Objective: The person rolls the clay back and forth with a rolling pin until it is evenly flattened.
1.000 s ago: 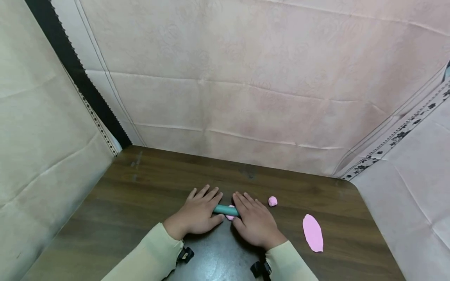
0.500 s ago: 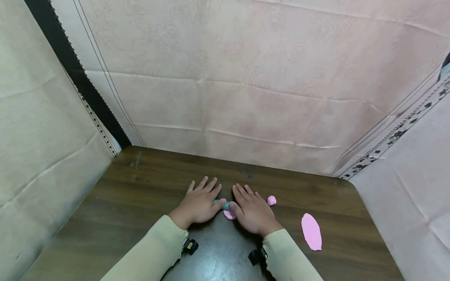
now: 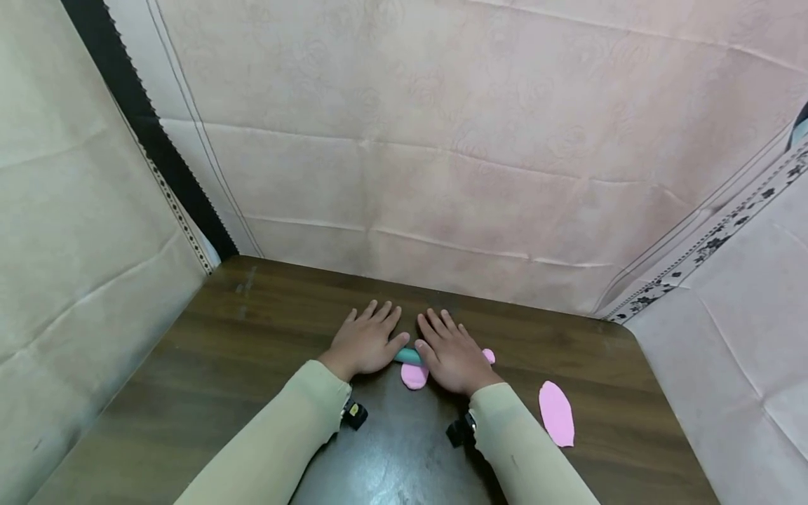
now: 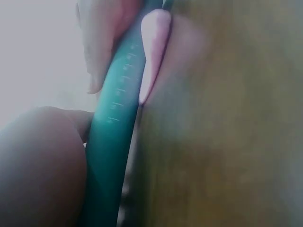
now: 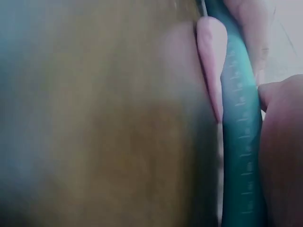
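Both hands lie flat, fingers straight, on a teal rolling pin (image 3: 409,355) that rests on the dark wooden table (image 3: 265,330). My left hand (image 3: 368,341) presses its left end and my right hand (image 3: 451,354) its right end. Under and just in front of the pin lies a flattened pink clay piece (image 3: 414,375). In the left wrist view the teal pin (image 4: 113,137) with ruler marks sits against the pink clay (image 4: 152,52). The right wrist view gives the same pin (image 5: 239,142) and clay (image 5: 212,61).
A small pink clay ball (image 3: 489,356) peeks out beside my right hand. A flattened pink oval (image 3: 557,414) lies to the right near the table's edge. Pale cloth walls (image 3: 442,140) close in the table at back and sides.
Both hands have pushed the teal pin away from me across the clay. More of the flattened pink piece now shows in front of the pin.
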